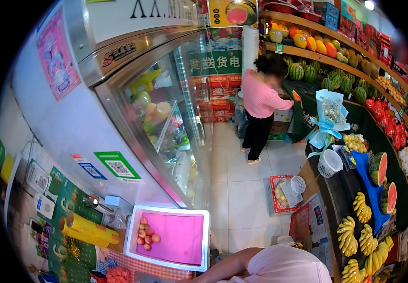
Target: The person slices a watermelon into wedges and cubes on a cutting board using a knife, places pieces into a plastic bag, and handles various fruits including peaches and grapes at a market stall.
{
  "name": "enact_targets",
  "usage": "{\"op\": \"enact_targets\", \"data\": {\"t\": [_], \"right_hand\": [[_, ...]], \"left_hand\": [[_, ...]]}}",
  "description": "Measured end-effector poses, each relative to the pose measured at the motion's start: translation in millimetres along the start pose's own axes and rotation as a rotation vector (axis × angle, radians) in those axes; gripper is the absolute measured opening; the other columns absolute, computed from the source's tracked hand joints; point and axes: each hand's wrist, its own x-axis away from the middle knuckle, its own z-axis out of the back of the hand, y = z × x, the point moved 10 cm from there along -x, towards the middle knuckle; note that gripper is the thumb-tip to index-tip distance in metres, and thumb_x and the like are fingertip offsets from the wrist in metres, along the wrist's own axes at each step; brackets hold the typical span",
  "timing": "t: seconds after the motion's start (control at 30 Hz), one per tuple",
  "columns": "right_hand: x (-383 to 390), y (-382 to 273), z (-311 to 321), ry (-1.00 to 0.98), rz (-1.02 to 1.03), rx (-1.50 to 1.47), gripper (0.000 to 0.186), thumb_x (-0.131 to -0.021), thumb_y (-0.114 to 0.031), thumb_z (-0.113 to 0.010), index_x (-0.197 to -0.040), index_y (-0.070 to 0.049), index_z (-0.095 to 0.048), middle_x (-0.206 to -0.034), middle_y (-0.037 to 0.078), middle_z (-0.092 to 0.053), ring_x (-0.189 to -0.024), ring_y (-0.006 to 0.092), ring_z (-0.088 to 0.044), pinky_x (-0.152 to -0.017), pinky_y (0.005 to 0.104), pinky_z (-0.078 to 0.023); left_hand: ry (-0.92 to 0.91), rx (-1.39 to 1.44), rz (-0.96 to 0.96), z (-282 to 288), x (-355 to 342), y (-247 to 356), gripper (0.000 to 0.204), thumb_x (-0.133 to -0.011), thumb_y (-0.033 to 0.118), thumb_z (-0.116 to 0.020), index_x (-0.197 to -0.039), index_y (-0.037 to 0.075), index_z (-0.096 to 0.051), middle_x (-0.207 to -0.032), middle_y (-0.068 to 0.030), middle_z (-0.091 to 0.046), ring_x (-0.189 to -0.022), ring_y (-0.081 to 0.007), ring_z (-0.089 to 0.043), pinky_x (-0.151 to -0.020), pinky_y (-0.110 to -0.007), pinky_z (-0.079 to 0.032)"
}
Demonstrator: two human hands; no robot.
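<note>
Neither of my hands shows in the head view. At the lower edge, a bent bare arm [234, 265] runs left from a pale pink sleeve [286, 266]; its hand is cut off by the frame, and whose arm it is I cannot tell. Nearest to that arm stands a white foam box [206, 236] lined with a pink sheet [178, 238]. Several reddish peach-like fruits [147, 234] are gathered at the left side of the box. Under the box lies a red-and-white checked cloth [140, 265].
A glass-door fridge [166, 118] stands at left. Yellow rolls [88, 231] lie beside the foam box. A person in pink [263, 94] stands by the fruit shelves. On the floor is a red crate [279, 195]. Bananas [348, 236] and cut watermelons [378, 170] line the right-hand display.
</note>
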Motion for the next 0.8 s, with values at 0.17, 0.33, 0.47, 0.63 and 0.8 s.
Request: {"op": "enact_targets", "data": {"t": [0.17, 0.33, 0.47, 0.63, 0.8], "right_hand": [[-42.5, 71.4, -80.3, -0.020, 0.076, 0.123, 0.040, -0.094, -0.040, -0.048, -0.086, -0.005, -0.066, -0.084, 0.023, -0.069, -0.075, 0.0411, -0.067, -0.065, 0.0528, -0.053], [-23.5, 9.0, -63.5, -0.122, 0.160, 0.075, 0.040, -0.094, -0.041, -0.048, -0.089, -0.006, -0.067, -0.084, 0.022, -0.069, -0.076, 0.0396, -0.067, -0.066, 0.0520, -0.052], [-9.4, -8.1, -49.6, -0.278, 0.007, -0.044, 0.044, -0.094, -0.050, -0.051, -0.099, -0.010, -0.070, -0.086, 0.022, -0.069, -0.082, 0.0379, -0.068, -0.073, 0.0518, -0.051], [-3.8, -14.4, -31.5, -0.288, -0.065, -0.082, 0.048, -0.093, -0.051, -0.051, -0.106, -0.009, -0.069, -0.090, 0.023, -0.070, -0.085, 0.0389, -0.068, -0.078, 0.0522, -0.051], [-19.4, -6.6, -53.4, -0.304, -0.016, -0.153, 0.039, -0.093, -0.036, -0.051, -0.084, -0.002, -0.068, -0.081, 0.022, -0.068, -0.080, 0.0388, -0.069, -0.070, 0.0510, -0.051]], "left_hand": [[0.040, 0.026, 0.011, 20.9, 9.3, -10.9, 0.027, -0.099, 0.024, -0.051, -0.099, -0.002, -0.056, -0.084, -0.0111, -0.065, -0.073, -0.0218, -0.060, -0.068, -0.038, -0.050], [0.167, 0.048, 0.061, 76.1, 19.3, -47.0, 0.026, -0.099, 0.023, -0.051, -0.096, -0.002, -0.056, -0.083, -0.0106, -0.065, -0.072, -0.0215, -0.060, -0.067, -0.038, -0.049], [0.285, 0.073, 0.096, 112.7, 30.4, -76.6, 0.026, -0.099, 0.023, -0.051, -0.094, -0.002, -0.057, -0.082, -0.0102, -0.064, -0.071, -0.0212, -0.059, -0.066, -0.038, -0.049], [0.471, 0.111, 0.158, 167.2, 54.8, -125.0, 0.026, -0.099, 0.023, -0.051, -0.091, -0.001, -0.057, -0.080, -0.0097, -0.064, -0.070, -0.0209, -0.059, -0.065, -0.038, -0.049], [0.780, 0.206, 0.252, 269.1, 142.1, -233.0, 0.026, -0.098, 0.023, -0.051, -0.088, -0.001, -0.058, -0.079, -0.0092, -0.064, -0.069, -0.0206, -0.059, -0.065, -0.038, -0.049]]}}
